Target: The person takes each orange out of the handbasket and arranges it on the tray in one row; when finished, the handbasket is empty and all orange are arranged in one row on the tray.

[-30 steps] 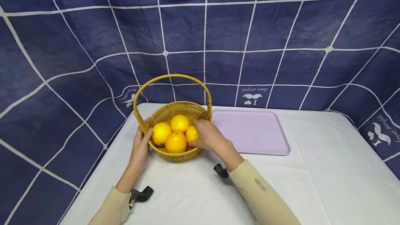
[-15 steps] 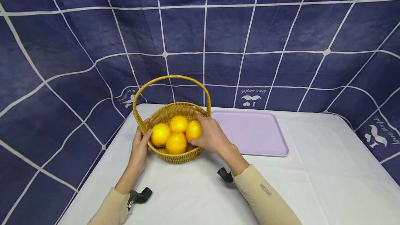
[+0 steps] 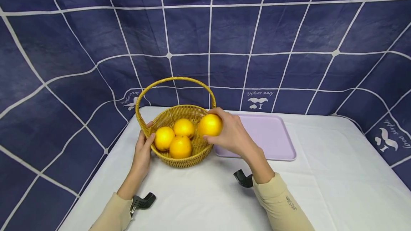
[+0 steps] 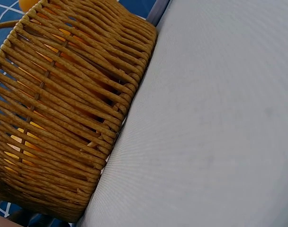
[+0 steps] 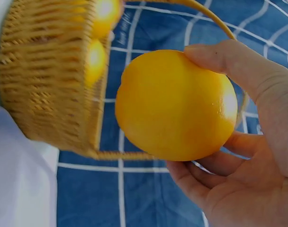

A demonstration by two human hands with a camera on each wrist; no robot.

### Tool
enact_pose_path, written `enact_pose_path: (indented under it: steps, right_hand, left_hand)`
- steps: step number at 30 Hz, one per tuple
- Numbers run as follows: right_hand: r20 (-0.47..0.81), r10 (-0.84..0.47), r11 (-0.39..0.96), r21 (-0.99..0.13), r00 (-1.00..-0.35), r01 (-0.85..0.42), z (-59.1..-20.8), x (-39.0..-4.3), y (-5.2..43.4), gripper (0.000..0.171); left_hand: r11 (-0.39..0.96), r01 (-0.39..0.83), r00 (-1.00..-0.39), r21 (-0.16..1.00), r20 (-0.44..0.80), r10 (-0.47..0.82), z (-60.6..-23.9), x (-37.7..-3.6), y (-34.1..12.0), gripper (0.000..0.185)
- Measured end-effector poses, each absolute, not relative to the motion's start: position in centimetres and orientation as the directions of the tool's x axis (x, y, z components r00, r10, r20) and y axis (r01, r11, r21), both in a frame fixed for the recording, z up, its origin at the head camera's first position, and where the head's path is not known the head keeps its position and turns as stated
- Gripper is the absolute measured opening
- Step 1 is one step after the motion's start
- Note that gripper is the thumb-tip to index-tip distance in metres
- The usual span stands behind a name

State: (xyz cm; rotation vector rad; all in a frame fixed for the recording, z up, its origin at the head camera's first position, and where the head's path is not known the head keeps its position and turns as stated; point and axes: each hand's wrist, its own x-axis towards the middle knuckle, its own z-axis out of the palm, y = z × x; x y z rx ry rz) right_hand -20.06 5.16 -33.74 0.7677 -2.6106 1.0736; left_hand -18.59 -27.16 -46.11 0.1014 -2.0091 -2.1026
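One table (image 3: 321,188) under a white cloth fills the lower half of the head view, with one navy, white-lined backdrop (image 3: 289,27) hanging behind it across the top. One lilac tray (image 3: 273,138) lies flat right of centre. One wicker basket (image 3: 179,161) with a single arched handle stands just left of the tray, at the middle of the frame.

Two hands are at work. The left hand (image 3: 142,149) rests against the basket's left wall with its thumb hooked over the rim; how tightly its fingers curl I cannot tell. The right hand (image 3: 232,136) has its fingers and thumb wrapped round one orange (image 3: 210,124), held up in the air at the basket's right rim, beside the foot of the handle and clear of the fruit below.

Four oranges in all: that one in the hand, and three in basket (image 3: 174,138), packed close and touching one another, low in its left and middle.

Two black clips (image 3: 144,200) show at the wrists, lower centre.
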Motion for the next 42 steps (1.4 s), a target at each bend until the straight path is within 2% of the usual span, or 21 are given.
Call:
enact_pose_path:
  steps: [6,15,24,31,37,42]
  right_hand:
    - [0.412,-0.331,0.595,-0.608,-0.849,-0.526,-32.8,-20.4,7.2,0.061]
    - [0.367,-0.264,0.673,-0.593,-0.892,-0.443,-33.3,-21.5,8.7,0.061]
    - [0.172,-0.161,0.735,-0.636,-0.972,-0.234,-36.1,-23.6,9.2,0.066]
    - [0.097,-0.103,0.734,-0.664,-0.990,-0.141,-39.0,-25.1,8.9,0.073]
    - [0.137,-0.081,0.708,-0.690,-0.987,-0.154,-41.0,-25.7,8.4,0.071]
    - [0.194,-0.077,0.682,-0.705,-0.978,-0.194,-42.2,-26.0,7.7,0.075]
  left_hand:
    - [-0.028,0.122,-0.969,0.992,0.113,-0.218,-46.0,-18.5,-27.3,0.052]
    - [-0.024,0.109,-0.969,0.994,0.101,-0.227,-45.9,-18.5,-27.5,0.051]
    - [-0.024,0.119,-0.968,0.993,0.110,-0.226,-46.0,-18.4,-27.3,0.052]
    - [-0.023,0.119,-0.969,0.993,0.111,-0.220,-46.1,-18.3,-27.2,0.052]
    - [-0.017,0.128,-0.970,0.992,0.121,-0.211,-46.1,-18.4,-27.1,0.052]
    - [-0.020,0.130,-0.970,0.991,0.123,-0.209,-46.1,-18.4,-27.0,0.052]
